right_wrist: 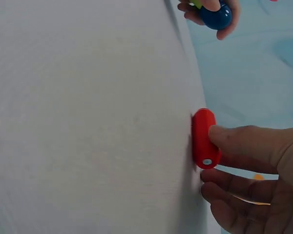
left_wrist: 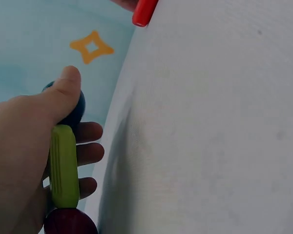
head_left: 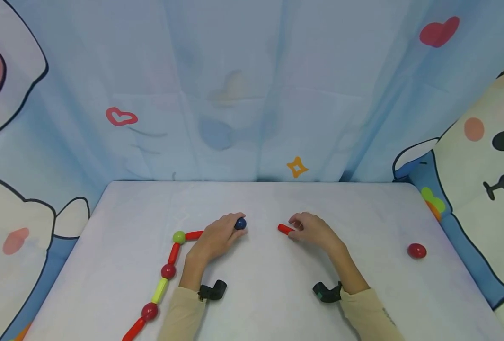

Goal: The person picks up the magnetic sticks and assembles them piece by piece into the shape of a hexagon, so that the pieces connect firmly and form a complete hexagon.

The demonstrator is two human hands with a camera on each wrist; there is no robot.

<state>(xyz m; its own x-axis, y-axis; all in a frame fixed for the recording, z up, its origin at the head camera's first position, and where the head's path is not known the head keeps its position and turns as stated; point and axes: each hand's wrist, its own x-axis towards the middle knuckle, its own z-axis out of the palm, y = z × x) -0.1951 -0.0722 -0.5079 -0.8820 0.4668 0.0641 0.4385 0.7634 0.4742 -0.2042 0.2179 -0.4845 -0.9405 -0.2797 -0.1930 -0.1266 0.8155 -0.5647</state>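
Observation:
My left hand (head_left: 217,237) grips a dark blue ball (head_left: 241,223) between thumb and fingers. In the left wrist view a yellow-green rod (left_wrist: 64,165) runs from the blue ball across the palm to a dark red ball (left_wrist: 71,222). A row of rods and balls, with a green ball (head_left: 179,237) at its corner, leads up to this hand, which covers part of it. Across a gap, my right hand (head_left: 314,230) pinches a red rod (right_wrist: 203,139) between thumb and fingers. A round metallic spot shows at one end of that rod.
On the white table (head_left: 269,293), the row continues toward the near left through a red ball (head_left: 168,271), a yellow-green rod (head_left: 160,290) and another red ball (head_left: 150,311). A loose red ball (head_left: 417,251) lies at the right. A patterned blue curtain (head_left: 243,137) hangs behind.

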